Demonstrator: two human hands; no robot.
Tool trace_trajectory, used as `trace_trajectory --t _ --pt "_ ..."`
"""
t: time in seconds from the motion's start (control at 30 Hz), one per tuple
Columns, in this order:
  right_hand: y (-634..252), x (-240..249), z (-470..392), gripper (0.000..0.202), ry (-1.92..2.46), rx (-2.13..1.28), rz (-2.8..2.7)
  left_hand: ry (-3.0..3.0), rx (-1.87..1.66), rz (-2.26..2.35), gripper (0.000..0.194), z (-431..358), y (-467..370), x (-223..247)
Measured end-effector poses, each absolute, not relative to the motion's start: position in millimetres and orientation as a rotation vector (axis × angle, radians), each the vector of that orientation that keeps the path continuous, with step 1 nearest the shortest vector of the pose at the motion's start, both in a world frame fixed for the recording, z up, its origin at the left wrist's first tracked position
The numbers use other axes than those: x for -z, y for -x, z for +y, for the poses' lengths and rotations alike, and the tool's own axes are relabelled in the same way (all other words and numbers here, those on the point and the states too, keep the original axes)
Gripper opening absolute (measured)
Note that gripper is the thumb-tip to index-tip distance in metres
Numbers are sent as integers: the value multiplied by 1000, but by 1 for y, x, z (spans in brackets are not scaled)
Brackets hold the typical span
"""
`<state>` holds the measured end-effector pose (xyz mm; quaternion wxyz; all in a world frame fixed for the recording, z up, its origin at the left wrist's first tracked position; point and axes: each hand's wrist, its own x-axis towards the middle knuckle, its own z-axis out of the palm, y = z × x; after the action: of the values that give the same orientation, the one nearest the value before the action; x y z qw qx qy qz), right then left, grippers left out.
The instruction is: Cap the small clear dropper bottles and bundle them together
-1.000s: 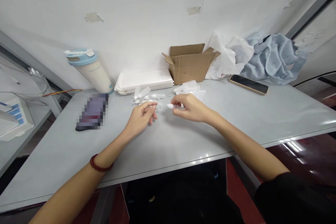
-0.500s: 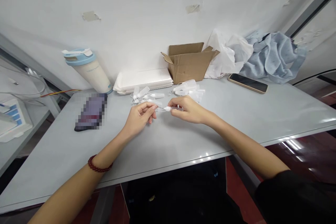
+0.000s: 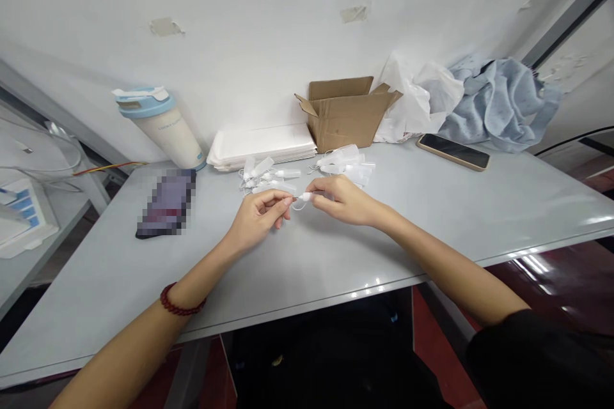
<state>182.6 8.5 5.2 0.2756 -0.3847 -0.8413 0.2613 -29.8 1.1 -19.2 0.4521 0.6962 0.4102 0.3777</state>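
Note:
My right hand (image 3: 343, 199) pinches a small piece with a white tip (image 3: 305, 197), its body mostly hidden by the fingers. A thin white loop (image 3: 300, 207) hangs from this tip toward my left hand (image 3: 261, 216). The thumb and index finger of my left hand are pressed together on a thin, dark, needle-like thing that reaches the white tip. Beyond my left hand lies a pile of clear and white pieces with loops (image 3: 268, 174). A second pile of translucent pieces (image 3: 346, 160) lies behind my right hand.
Along the wall on the grey table (image 3: 307, 281) stand a tumbler (image 3: 170, 137), a stack of white sheets (image 3: 263, 146), an open cardboard box (image 3: 348, 121) and a white plastic bag (image 3: 417, 99). A phone (image 3: 453, 152) and blue cloth (image 3: 503, 105) are right; a dark pouch (image 3: 167, 204) is left.
My left hand has moved slightly right, closer to the white tip. The loop, stretched between the hands before, now hangs in a curve below the tip. My right hand has barely moved.

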Motion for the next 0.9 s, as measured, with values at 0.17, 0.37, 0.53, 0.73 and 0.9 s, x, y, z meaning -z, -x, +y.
trace_trajectory --t 0.17,0.37,0.53,0.73,0.9 --pt "-183 -5 9 29 1028 -711 -2268 -1728 -928 1017 21 3 30 20" --pt "-183 -5 10 29 1036 -691 -2290 -1746 -924 1014 21 1 30 19" --pt "-183 -6 8 24 1019 -690 -2304 -1800 -934 1046 19 -2 29 16" --pt "-181 -3 6 24 1030 -674 -2342 -1815 -915 1095 18 -4 29 15" --pt "-179 -1 5 23 1022 -685 -2363 -1826 -882 1083 18 -5 29 14"
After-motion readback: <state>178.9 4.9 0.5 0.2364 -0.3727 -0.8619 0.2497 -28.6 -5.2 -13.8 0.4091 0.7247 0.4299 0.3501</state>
